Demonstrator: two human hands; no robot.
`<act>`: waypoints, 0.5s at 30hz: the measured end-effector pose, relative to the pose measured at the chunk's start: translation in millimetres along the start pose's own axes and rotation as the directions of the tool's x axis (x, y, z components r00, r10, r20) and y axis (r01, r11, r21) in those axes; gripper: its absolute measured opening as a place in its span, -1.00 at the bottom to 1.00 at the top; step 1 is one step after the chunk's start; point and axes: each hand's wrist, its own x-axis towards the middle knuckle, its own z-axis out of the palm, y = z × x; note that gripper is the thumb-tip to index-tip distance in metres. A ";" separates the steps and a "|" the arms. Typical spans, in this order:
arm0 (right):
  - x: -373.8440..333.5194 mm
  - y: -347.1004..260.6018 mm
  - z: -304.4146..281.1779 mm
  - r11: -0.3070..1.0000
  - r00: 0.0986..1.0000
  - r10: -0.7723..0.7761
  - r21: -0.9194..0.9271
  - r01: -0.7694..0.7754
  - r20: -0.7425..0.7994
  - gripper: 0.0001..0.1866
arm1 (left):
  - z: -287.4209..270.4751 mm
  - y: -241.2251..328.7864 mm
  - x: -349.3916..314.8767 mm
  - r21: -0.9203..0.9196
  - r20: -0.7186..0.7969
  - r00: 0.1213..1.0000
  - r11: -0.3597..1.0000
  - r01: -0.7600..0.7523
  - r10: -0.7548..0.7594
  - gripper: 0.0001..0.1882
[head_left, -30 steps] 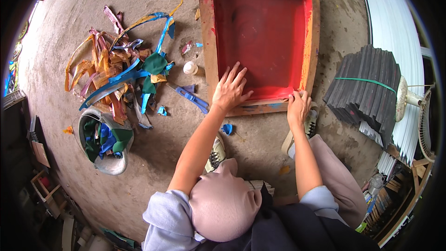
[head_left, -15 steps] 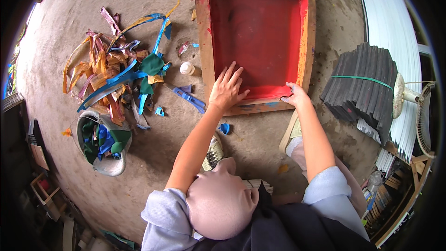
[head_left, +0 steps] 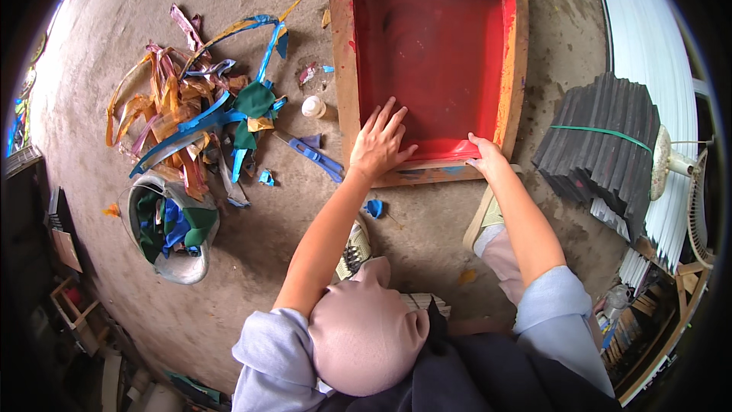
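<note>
A wooden-rimmed screen printing frame (head_left: 347, 53) with a red, glossy inner sheet lies on the floor in front of me. My left hand (head_left: 376, 141) rests flat with spread fingers over its near left corner, the fingertips touching the red sheet. At the near right corner, my right hand (head_left: 486, 159) has thumb and fingers closed around the end of a red tape strip (head_left: 444, 154) along the near inner edge. Its fingertips are partly hidden. Left of the frame lie a blue utility knife (head_left: 316, 159) and a small white-capped bottle (head_left: 313, 107).
A heap of torn orange, blue and pink tape (head_left: 179, 114) lies at the left, beside a bucket (head_left: 183, 268) of scraps. A strapped stack of dark sheets (head_left: 598, 152) and a fan (head_left: 695, 198) stand at the right. A blue scrap (head_left: 374, 208) lies near my foot.
The whole view has shifted slightly, so the frame and the things around it appear a little farther right. Both hands keep nearly the same places on the frame.
</note>
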 end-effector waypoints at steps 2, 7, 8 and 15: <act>-2.4 3.0 2.4 1.000 0.999 -0.011 0.028 0.012 -0.043 -0.45 | 1.5 3.0 1.5 -0.010 -0.011 1.000 1.000 -0.007 0.007 -0.57; -26.9 7.5 2.2 0.991 0.997 -0.058 0.122 0.053 0.043 -0.51 | -2.6 -0.5 -0.7 0.045 0.092 0.996 0.999 0.003 -0.007 -0.48; -28.7 9.2 -0.6 0.988 0.996 -0.070 0.139 0.063 0.048 -0.52 | -2.6 0.6 -0.1 0.052 0.092 0.996 0.999 0.002 -0.007 -0.48; -40.7 17.8 0.2 0.957 0.998 -0.059 0.284 0.059 -0.010 -0.63 | -3.3 2.2 1.7 0.046 0.030 0.999 0.999 0.010 -0.012 -0.53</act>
